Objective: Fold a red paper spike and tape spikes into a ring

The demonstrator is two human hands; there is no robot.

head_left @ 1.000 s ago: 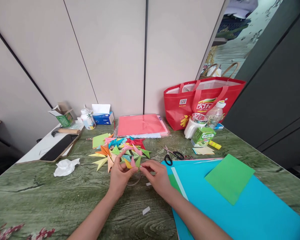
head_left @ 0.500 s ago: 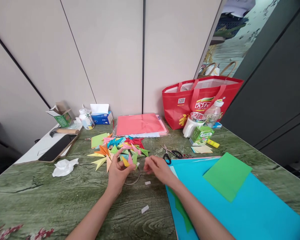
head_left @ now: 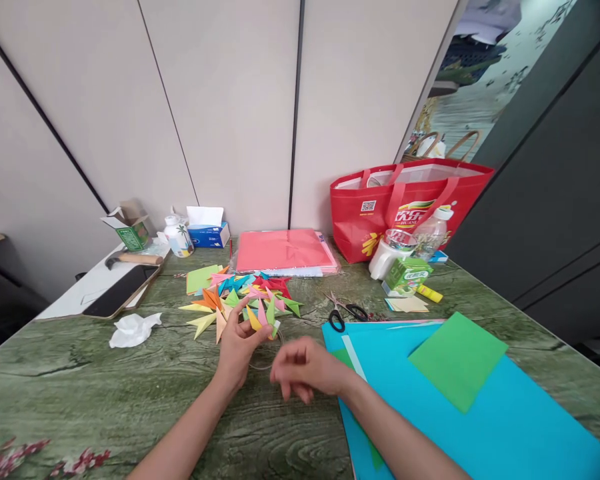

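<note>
My left hand (head_left: pixel 237 347) pinches a folded paper ornament (head_left: pixel 263 315) with yellow, pink and green points, held just above the table. A small white piece (head_left: pixel 277 328) shows at its right edge. Part of a thin pale hoop (head_left: pixel 261 368) curves below it, partly hidden by my hands. To the right, my right hand (head_left: pixel 305 369) hovers low over the table, slightly blurred, its fingers bent down and apart; I see nothing in them. Behind my left hand lies a pile of colourful folded paper pieces (head_left: pixel 213 300).
Black-handled scissors (head_left: pixel 337 320) lie beyond my right hand. Blue paper sheets (head_left: pixel 430 427) with a green square (head_left: pixel 460 360) cover the right side. A red bag (head_left: pixel 355 220), white mug (head_left: pixel 383 259) and green box (head_left: pixel 407 277) stand behind. Crumpled tissue (head_left: pixel 135 330) and a phone (head_left: pixel 123 290) lie left.
My right hand has drawn back toward me, away from the ornament, over where small white strips lay; those strips are no longer visible. My left hand keeps its hold. The view has shifted slightly.
</note>
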